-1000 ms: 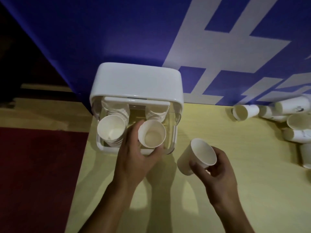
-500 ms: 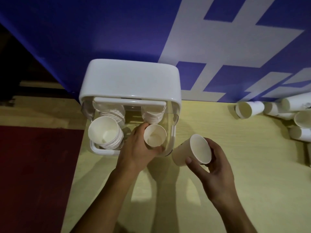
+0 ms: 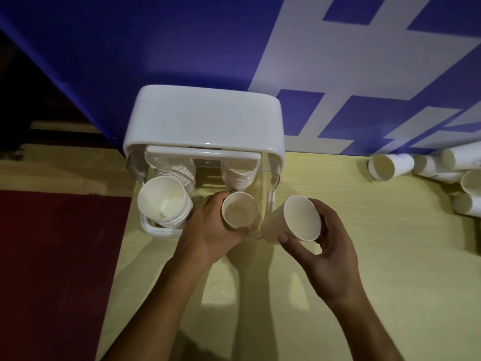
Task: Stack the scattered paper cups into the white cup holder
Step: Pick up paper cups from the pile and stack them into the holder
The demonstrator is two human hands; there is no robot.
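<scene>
One holder [image 3: 203,121] contains three stacks [image 3: 164,201]. Left hand [image 3: 208,230] grips one cup [image 3: 239,209] at its 5 o'clock corner; right hand [image 3: 330,246] grips a second cup [image 3: 299,217]. About five loose cups [image 3: 390,168] lie at 3 o'clock.

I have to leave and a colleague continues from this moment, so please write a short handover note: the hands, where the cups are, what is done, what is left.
Left hand grips a paper cup, upright, in the front right slot of the white cup holder.
Right hand holds a second cup, tilted, just right of the holder.
Done: a front left stack, a back left stack and a back right stack sit in the holder.
Left: seat and release the left cup, nest the right one, then collect the loose cups lying at the far right of the table.
</scene>
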